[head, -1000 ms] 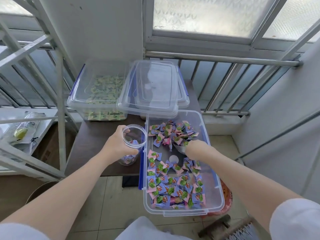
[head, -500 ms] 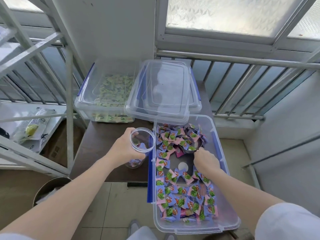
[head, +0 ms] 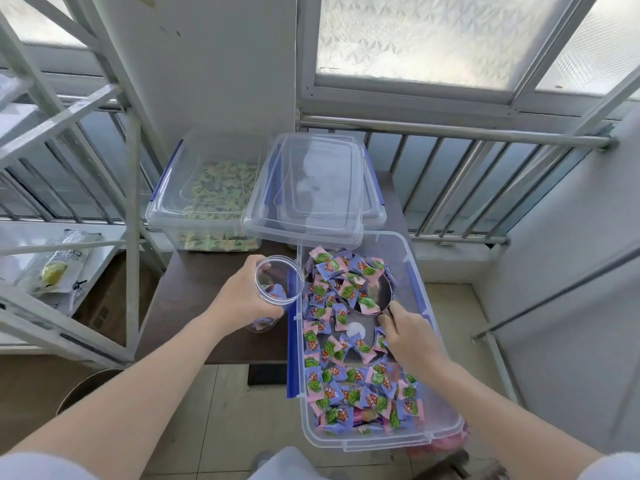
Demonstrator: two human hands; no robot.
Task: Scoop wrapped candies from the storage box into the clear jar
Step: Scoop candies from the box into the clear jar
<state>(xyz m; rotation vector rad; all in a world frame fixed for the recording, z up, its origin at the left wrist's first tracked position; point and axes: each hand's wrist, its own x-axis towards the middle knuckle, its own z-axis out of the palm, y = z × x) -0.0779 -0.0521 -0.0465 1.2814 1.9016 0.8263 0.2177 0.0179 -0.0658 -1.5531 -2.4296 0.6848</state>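
A clear storage box (head: 420,282) holds several purple, pink and green wrapped candies (head: 349,386). My right hand (head: 410,336) grips the handle of a metal scoop (head: 375,294) whose bowl lies among the candies in the box's far half, a few pieces inside it. My left hand (head: 239,299) holds the clear jar (head: 277,289) upright on the dark table, just left of the box's blue-clipped rim. The jar's mouth is open and a few candies lie at its bottom.
A second clear box (head: 204,192) with green candies stands at the back left of the dark table (head: 187,306). A clear lid (head: 311,192) rests on another container behind the storage box. A metal rack (head: 131,188) stands left; a railing (head: 467,133) runs behind.
The view has shifted. My right hand has pushed the scoop further into the far pile of candies, and its bowl now shows with candies in it. My left hand still holds the jar.
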